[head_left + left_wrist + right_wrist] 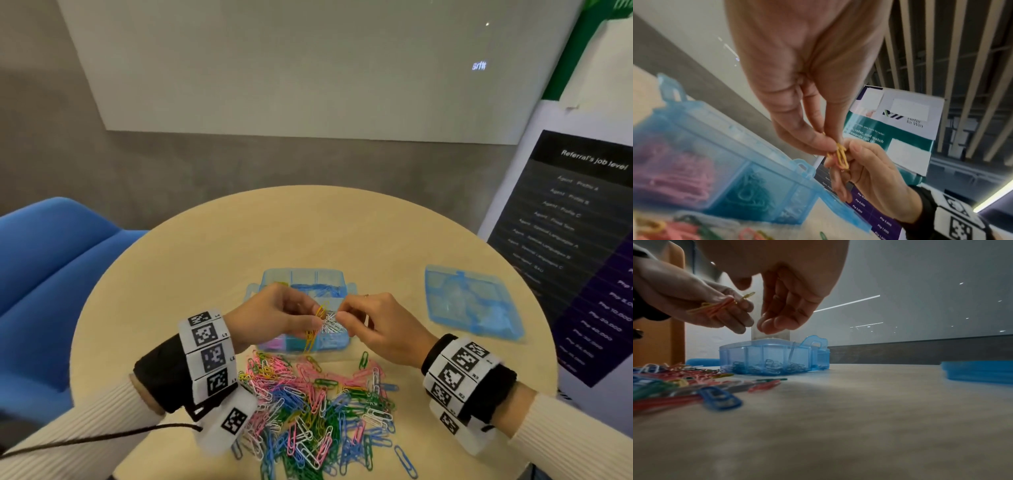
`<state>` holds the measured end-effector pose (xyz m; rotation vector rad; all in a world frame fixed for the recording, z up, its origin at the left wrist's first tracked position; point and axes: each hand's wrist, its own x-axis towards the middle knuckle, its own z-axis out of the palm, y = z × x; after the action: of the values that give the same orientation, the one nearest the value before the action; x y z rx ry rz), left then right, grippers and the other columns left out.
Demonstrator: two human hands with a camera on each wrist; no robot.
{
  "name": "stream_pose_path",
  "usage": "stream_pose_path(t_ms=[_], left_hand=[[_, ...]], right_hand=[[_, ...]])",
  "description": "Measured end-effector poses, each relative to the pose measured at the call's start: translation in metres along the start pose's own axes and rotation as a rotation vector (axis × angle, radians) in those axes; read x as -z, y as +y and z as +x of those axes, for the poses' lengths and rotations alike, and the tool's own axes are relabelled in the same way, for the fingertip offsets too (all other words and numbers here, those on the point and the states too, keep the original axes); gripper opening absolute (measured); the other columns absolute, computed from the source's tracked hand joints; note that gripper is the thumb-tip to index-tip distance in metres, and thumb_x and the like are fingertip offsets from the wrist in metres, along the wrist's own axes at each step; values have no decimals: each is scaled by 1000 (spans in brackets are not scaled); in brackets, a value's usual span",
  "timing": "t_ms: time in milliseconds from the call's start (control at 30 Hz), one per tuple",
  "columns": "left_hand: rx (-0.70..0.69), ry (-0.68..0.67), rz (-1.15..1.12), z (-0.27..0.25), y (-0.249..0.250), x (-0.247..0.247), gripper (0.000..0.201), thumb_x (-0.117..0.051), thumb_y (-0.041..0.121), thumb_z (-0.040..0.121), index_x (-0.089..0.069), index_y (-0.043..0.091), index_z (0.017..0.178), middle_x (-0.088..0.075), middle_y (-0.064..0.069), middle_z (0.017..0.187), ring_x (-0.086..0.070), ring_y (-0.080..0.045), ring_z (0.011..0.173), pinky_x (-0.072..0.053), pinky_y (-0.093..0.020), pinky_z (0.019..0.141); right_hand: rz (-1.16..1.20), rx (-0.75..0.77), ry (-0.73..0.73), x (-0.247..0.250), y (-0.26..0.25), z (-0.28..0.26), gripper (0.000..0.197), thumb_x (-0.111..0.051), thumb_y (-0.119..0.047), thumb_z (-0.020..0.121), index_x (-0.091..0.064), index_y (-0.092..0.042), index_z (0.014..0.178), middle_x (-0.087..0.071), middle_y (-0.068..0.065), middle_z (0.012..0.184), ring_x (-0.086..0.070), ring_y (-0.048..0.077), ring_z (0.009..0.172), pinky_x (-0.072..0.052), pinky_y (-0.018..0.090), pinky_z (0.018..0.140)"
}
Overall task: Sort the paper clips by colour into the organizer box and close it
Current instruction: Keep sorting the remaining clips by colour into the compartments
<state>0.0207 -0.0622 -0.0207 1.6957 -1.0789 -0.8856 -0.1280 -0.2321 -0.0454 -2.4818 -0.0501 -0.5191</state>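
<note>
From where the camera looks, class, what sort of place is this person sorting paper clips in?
Probably an office meeting room or break area. A round table stands by a large blank wall board, with a blue upholstered seat beside it, and a standing banner lists "Referral's job level", which suggests a workplace.

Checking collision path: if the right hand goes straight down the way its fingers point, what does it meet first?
Probably the open organizer box: the right hand hangs right over it, fingers pointing down. Which compartment is unclear.
</note>
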Motion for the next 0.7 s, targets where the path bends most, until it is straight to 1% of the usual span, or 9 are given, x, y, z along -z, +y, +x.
stream_pose_path(t_ms=[100, 167, 233, 300, 367, 467, 533, 600, 700], left_hand=[[1, 82, -141, 1, 1, -9, 21, -70, 7, 85, -67, -8, 100, -68, -10, 81, -65, -10, 70, -52, -18, 67], [-18, 140, -201, 2, 3, -17, 20, -69, 6, 86, -66, -9, 99, -68, -8, 79, -64, -10, 71, -52, -18, 68], [-39, 188, -250, 5, 6, -26, 17, -68, 6, 86, -67, -6, 98, -69, -8, 78, -64, -11, 70, -53, -19, 67], [-65, 224, -292, 8, 8, -34, 14, -68, 8, 87, -68, -3, 95, -69, -11, 79, -67, -17, 74, -55, -22, 69], [-92, 250, -312, 10, 8, -39, 14, -68, 9, 86, -67, -2, 94, -68, -13, 78, -68, -23, 77, -58, -28, 75], [-107, 297, -322, 13, 5, -42, 12, -69, 10, 85, -67, 0, 92, -67, -11, 71, -67, -24, 74, -59, -33, 79], [-102, 315, -345, 13, 4, -42, 13, -69, 10, 84, -67, 0, 92, -66, -17, 76, -67, -27, 76, -59, -34, 80], [-89, 318, -368, 12, 2, -40, 14, -70, 9, 84, -67, -1, 93, -66, -21, 81, -67, -26, 78, -59, -31, 77], [-49, 308, -392, 10, 0, -32, 12, -70, 7, 84, -67, 0, 93, -68, -17, 81, -66, -20, 76, -57, -23, 71]], right_hand=[[70, 7, -20, -1, -1, -2, 35, -60, -46, 92, -68, -13, 83, -62, -6, 62, -56, 9, 55, -39, 19, 52], [96, -7, -21, -2, -2, -2, 28, -70, -40, 88, -70, -12, 80, -59, -10, 59, -54, 6, 52, -37, 14, 53], [117, -29, -29, -2, -3, -3, 28, -73, -38, 85, -71, -12, 78, -60, -10, 57, -54, 6, 50, -39, 17, 52], [141, -58, -47, -2, -2, -3, 27, -69, -32, 90, -71, -10, 75, -60, -11, 54, -55, 5, 46, -42, 21, 50], [153, -91, -55, -2, -1, -4, 27, -63, -23, 95, -72, -7, 75, -62, -13, 52, -57, 6, 44, -45, 20, 51], [138, -114, -36, -3, 1, -3, 27, -57, -15, 97, -72, -3, 78, -67, 0, 56, -61, 12, 46, -49, 25, 50], [144, -119, -24, -4, 1, -3, 27, -56, -14, 97, -70, -1, 77, -67, -4, 60, -63, 13, 48, -52, 28, 51], [144, -112, -14, -6, 0, -2, 28, -56, -15, 97, -68, -1, 76, -68, -4, 63, -63, 11, 48, -51, 24, 51], [131, -106, -7, -7, 0, -3, 31, -55, -18, 98, -63, -1, 73, -69, 2, 63, -62, 11, 48, -50, 25, 52]])
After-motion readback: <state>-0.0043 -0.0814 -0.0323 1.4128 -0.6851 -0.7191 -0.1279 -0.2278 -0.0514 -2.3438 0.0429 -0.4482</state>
